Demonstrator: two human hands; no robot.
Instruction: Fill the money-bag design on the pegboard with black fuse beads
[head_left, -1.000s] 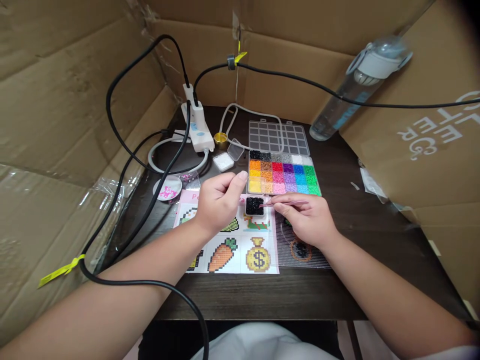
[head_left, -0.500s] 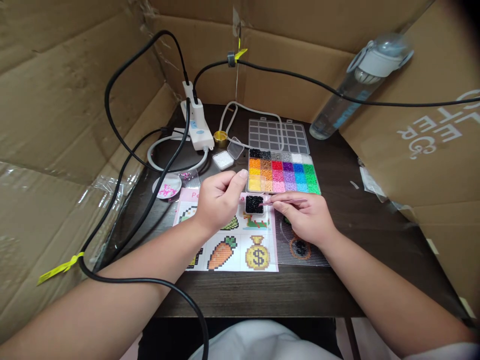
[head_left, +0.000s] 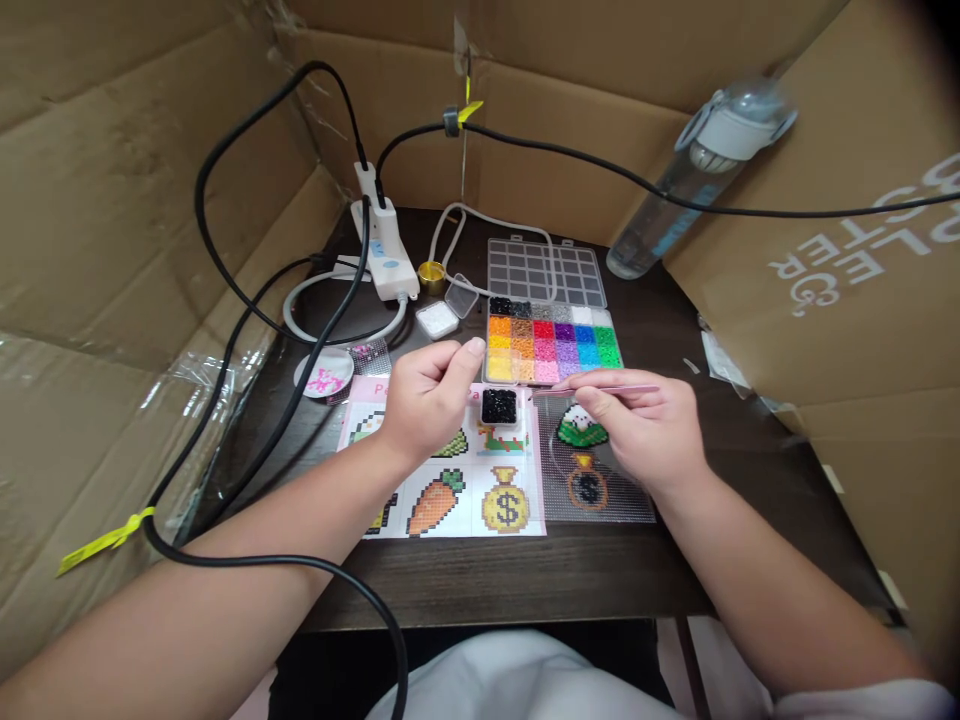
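Note:
My right hand (head_left: 641, 420) pinches pink tweezers (head_left: 634, 388), their tips pointing left with a small dark bead at the end. Just left of those tips, a small clear box of black beads (head_left: 499, 406) stands on the printed pattern sheet (head_left: 442, 450). My left hand (head_left: 427, 390) is closed beside the box, thumb up; anything inside its fingers is hidden. Under and beside my right hand lies a clear pegboard (head_left: 555, 470). It carries a green-and-white bead figure (head_left: 581, 425) and a round orange, yellow and black one (head_left: 587, 485).
Behind the hands is a compartment case of coloured beads (head_left: 555, 345), lid open. At left are a dish of pink beads (head_left: 326, 375), a box of white beads (head_left: 437, 320) and a power strip (head_left: 390, 260). A water bottle (head_left: 690, 190) leans right; a black cable (head_left: 277, 562) crosses my left forearm.
My right hand has moved right, drawing the tweezers out of the black bead box with a dark bead at the tips. More of the pegboard figures shows. My left hand keeps its pose.

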